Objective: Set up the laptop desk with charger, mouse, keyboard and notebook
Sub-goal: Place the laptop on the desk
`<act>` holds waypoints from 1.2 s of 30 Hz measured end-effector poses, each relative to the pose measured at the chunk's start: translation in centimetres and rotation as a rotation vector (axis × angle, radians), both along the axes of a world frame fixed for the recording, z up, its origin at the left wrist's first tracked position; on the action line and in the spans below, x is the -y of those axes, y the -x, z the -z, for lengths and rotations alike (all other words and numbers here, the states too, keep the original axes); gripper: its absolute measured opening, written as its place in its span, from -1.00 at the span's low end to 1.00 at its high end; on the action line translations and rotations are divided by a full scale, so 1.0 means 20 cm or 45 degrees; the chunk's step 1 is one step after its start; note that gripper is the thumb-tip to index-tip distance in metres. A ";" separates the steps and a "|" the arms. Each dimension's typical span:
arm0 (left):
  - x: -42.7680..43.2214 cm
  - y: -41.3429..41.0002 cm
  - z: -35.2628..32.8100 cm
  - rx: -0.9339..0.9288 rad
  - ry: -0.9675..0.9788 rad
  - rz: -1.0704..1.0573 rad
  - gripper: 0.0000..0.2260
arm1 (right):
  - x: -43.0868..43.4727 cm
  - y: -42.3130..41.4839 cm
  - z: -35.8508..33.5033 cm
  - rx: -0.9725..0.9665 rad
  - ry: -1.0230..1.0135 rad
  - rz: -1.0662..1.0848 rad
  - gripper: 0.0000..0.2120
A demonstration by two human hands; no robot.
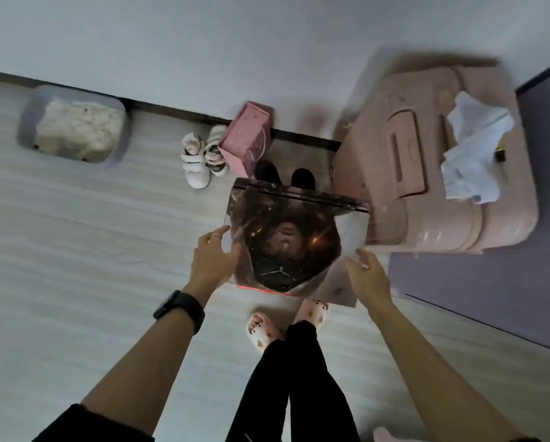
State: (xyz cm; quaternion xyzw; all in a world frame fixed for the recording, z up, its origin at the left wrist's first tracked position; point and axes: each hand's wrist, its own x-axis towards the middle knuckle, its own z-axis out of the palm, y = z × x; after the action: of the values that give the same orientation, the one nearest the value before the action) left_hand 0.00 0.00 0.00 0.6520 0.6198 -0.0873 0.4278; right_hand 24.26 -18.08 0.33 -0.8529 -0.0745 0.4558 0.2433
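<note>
Dark marble patterning covers the glossy top of the laptop desk (286, 250). It sits mid-view between the 2 hands, over the pale wood-look floor (76, 266) and just ahead of the person's feet in cream slippers (264, 330). The left hand (214, 260) grips the desk's left edge, with the thumb lying over the top and the fingers (210, 239) curled round the side. A ring sits on 1 finger and a black watch (179, 309) wraps that wrist. The right hand (367, 274) holds the desk's near right corner, its fingers clamped against the edge with the back of the hand facing up. I cannot tell whether the desk is lifted or stands on its legs. 2 dark rounded shapes show just past its far edge.

A pink suitcase (411, 173) lies just beside the desk on the right, partly on a grey rug (490, 282), with crumpled white material (477, 145) on top of it. Beyond the desk, a pink box (246, 138) leans at the foot of the wall, and a pair of small white shoes (203, 157) stands touching its left side. Well apart to the left, also by the wall, is a grey basket (26, 122) filled with something cream and fluffy.
</note>
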 end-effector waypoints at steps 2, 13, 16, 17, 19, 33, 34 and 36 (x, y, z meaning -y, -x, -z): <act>-0.07 -0.01 0.16 0.027 0.004 -0.157 -0.41 | -0.02 -0.07 0.17 0.028 0.028 0.111 -0.42; -0.12 -0.03 0.66 0.271 0.082 -0.870 -0.71 | 0.09 -0.22 0.72 -0.296 -0.132 0.427 -0.56; -0.14 -0.01 0.62 0.310 0.235 -0.857 -0.75 | 0.11 -0.28 0.69 -0.408 -0.090 0.388 -0.54; -0.14 0.01 0.58 0.327 0.271 -0.851 -0.78 | 0.11 -0.28 0.67 -0.416 -0.063 0.365 -0.53; -0.11 0.05 0.49 0.360 0.336 -0.877 -0.79 | 0.12 -0.30 0.60 -0.422 -0.027 0.316 -0.51; 0.57 1.02 -0.39 0.579 0.475 -1.458 -0.78 | 0.00 0.16 -0.18 -0.533 -0.145 -0.292 -0.80; 0.63 1.09 -0.44 0.581 0.439 -1.519 -0.78 | -0.05 0.22 -0.23 -0.534 -0.171 -0.371 -0.79; 0.75 1.24 -0.57 0.585 0.361 -1.654 -0.77 | -0.16 0.37 -0.36 -0.541 -0.225 -0.577 -0.74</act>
State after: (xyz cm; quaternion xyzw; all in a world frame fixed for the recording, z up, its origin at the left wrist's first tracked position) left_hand -24.76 -14.96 11.41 0.0898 0.7605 0.2460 0.5942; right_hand 16.79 -14.82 7.49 -0.6759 -0.2495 0.6580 0.2189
